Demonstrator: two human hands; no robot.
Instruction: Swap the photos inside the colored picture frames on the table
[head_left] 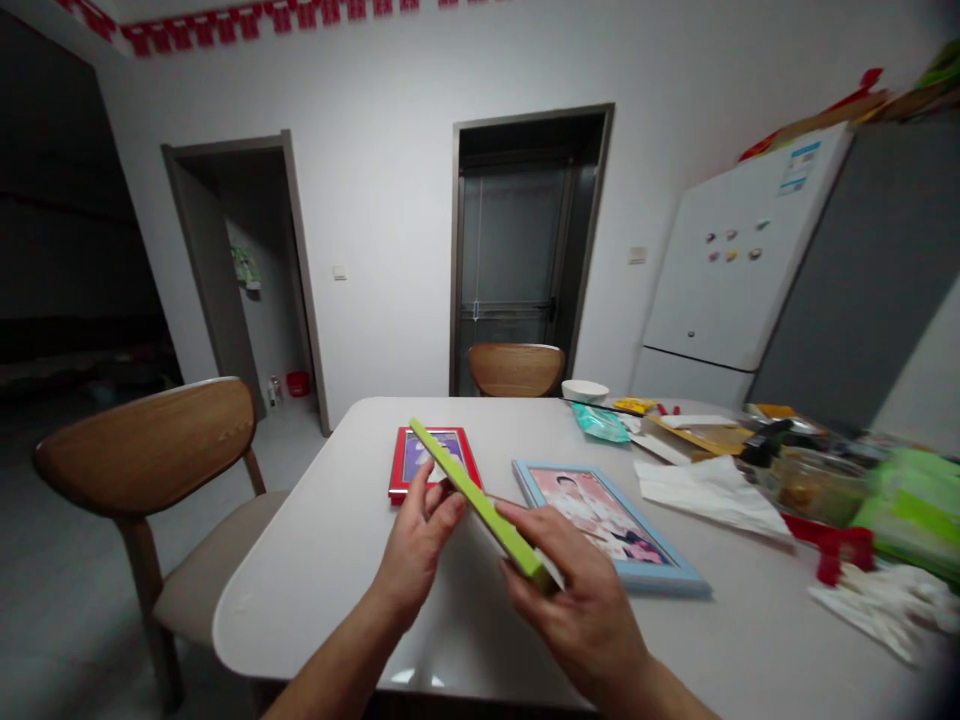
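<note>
A green picture frame (465, 478) is held edge-on above the white table (322, 560), tilted from upper left to lower right. My left hand (416, 545) pinches its middle from the left side. My right hand (581, 595) wraps round its lower right corner. Behind the green frame a red picture frame (409, 470) lies flat on the table. To the right of my hands a blue picture frame (645, 570) with a photo in it also lies flat.
Wooden chairs stand at the left (150, 450) and the far end (516, 368). White paper (705, 490), a teal packet (602, 422), a white bowl (584, 390), a glass jar (814, 485) and green packaging (915, 510) crowd the table's right side. A fridge (742, 270) stands behind.
</note>
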